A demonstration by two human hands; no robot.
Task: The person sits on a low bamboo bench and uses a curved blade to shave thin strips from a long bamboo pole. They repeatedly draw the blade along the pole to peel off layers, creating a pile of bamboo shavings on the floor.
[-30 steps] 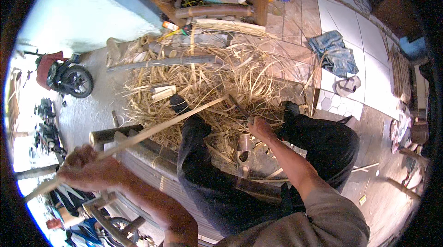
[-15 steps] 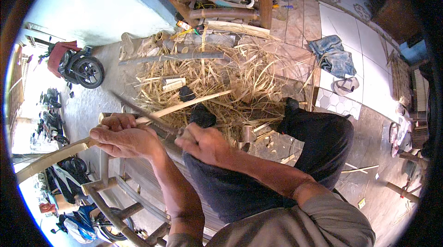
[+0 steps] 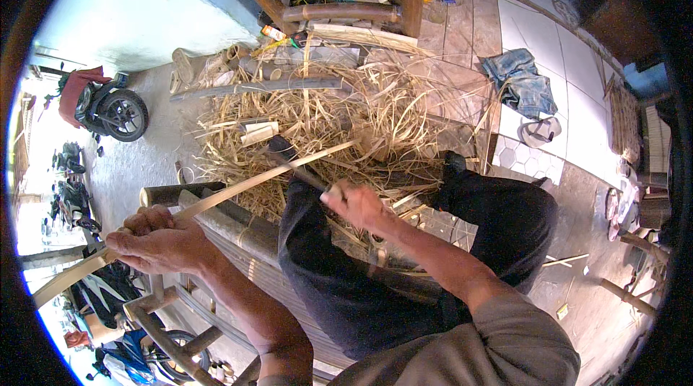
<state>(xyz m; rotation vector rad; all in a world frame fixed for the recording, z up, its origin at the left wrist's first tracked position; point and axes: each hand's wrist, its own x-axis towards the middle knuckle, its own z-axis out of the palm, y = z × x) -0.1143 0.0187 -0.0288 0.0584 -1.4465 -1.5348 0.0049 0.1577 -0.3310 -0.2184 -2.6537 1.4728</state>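
A long pale bamboo strip (image 3: 249, 184) runs slantwise from the left rim to above the pile of shavings. My left hand (image 3: 162, 239) is closed round it, palm up, with the fingers curled over. My right hand (image 3: 355, 207) is closed on the handle of a knife, in front of my thigh. The knife's dark blade (image 3: 310, 178), smeared by motion, points up and left and crosses the strip near its far part. The handle is mostly hidden in my fist.
Curly bamboo shavings (image 3: 390, 108) heap on the floor ahead. A bamboo bench (image 3: 238, 231) lies beneath my arms. Beyond the heap stands a bamboo shelf (image 3: 339, 14) with tools. Denim shorts (image 3: 523, 83) and a sandal (image 3: 540, 132) lie right; a motorcycle (image 3: 119, 112) stands left.
My left hand has moved left and down with the strip. My right hand has drawn the knife rightward, away from the left hand, along the strip. The view has shifted slightly.
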